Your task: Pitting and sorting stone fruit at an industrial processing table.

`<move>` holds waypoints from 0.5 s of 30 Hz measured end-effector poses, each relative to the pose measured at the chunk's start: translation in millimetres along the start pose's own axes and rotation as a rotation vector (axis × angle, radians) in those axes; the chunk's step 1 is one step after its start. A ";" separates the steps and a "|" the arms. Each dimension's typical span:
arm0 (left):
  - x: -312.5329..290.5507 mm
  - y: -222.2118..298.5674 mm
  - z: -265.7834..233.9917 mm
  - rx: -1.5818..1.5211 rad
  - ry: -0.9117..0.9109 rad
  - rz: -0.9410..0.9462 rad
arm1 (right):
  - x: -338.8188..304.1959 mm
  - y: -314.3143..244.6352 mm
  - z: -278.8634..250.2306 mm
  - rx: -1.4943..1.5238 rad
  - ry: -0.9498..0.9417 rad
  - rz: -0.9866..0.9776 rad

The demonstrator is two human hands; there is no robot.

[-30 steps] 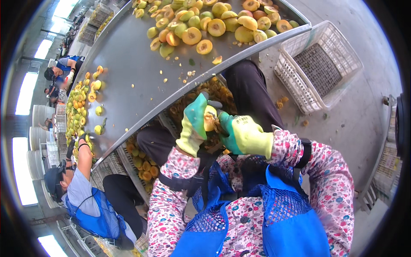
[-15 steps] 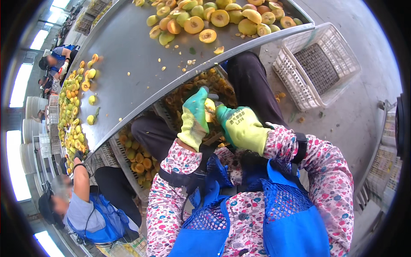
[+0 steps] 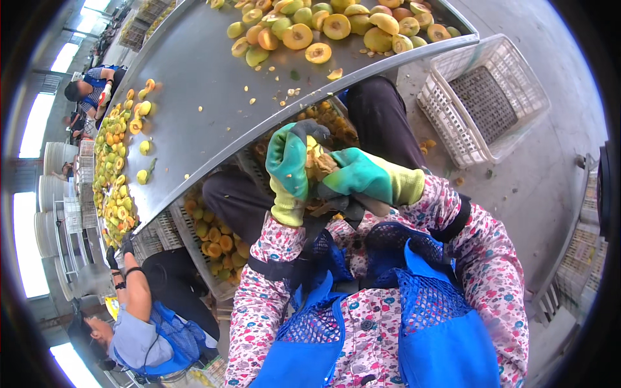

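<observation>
Both my hands wear green-and-yellow gloves with dark fingertips and meet above a crate, between my knees. My left hand (image 3: pixel 289 161) is closed round a yellow piece of fruit (image 3: pixel 315 149), which looks like peach. My right hand (image 3: pixel 363 176) is closed against its near side, by a brownish, rough-looking piece (image 3: pixel 321 166). What my right fingers grip is hidden. Below that hand, a smooth greyish-tan shape (image 3: pixel 374 205) shows; I cannot tell what it is. Under my hands, the crate holds orange-brown fruit pieces (image 3: pixel 333 119).
A metal table (image 3: pixel 200 77) carries a heap of halved and whole peaches (image 3: pixel 336 26), with scattered pits and scraps. Another fruit pile (image 3: pixel 116 174) lies at its left end, beside a co-worker (image 3: pixel 145 330). A white plastic crate (image 3: pixel 453 123) stands on the floor at right.
My left hand has risen slightly and curled more round the fruit. My right hand has turned over and moved closer. The co-worker at lower left has shifted, both hands reaching toward the pile.
</observation>
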State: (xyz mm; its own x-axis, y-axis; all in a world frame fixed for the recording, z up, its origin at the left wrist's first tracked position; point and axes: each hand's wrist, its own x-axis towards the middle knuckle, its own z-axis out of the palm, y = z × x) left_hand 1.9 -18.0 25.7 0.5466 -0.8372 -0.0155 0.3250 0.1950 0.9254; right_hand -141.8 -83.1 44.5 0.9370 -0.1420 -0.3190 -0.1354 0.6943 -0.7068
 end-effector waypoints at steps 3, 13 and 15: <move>-8.6 6.8 -0.3 -0.041 -0.045 -0.007 | 8.0 16.2 1.7 0.112 -0.056 -0.045; -15.7 6.2 -58.9 0.362 0.209 0.238 | 12.7 12.5 27.9 -0.001 -0.148 -0.060; -17.4 23.4 -72.9 0.412 0.180 0.261 | 19.2 12.8 18.1 -0.101 -0.115 -0.084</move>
State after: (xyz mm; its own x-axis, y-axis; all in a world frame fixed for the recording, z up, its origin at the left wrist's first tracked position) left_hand 56.3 38.4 20.0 0.7048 -0.6794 0.2042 -0.1506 0.1379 0.9789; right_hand -119.7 -64.1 40.8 0.9764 -0.1107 -0.1854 -0.0811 0.6078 -0.7899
